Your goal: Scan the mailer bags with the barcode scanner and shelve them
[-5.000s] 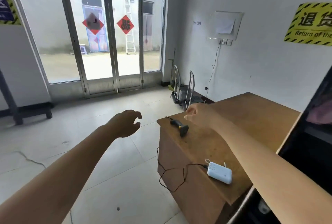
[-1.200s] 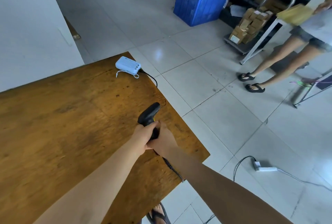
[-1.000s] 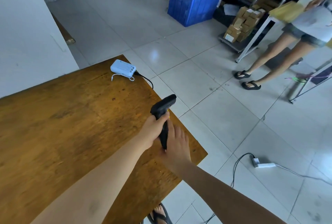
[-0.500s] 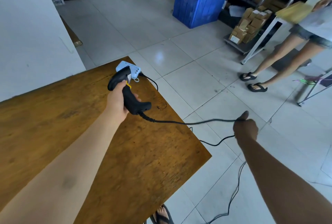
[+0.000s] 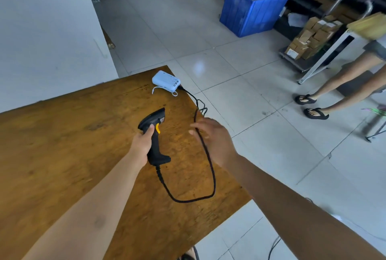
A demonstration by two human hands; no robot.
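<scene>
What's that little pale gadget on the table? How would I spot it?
Find the big wooden table and follow it to its far corner by the tiled floor. There lies a small pale blue box with rounded corners, a black cable plugged into one end and a white loop beside it. It is the only light thing there; the scanner in the left hand is black.

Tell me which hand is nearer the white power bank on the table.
Left. The left hand, gripping the scanner, sits just below the power bank; the right hand is lower and further right, by the cable.
</scene>
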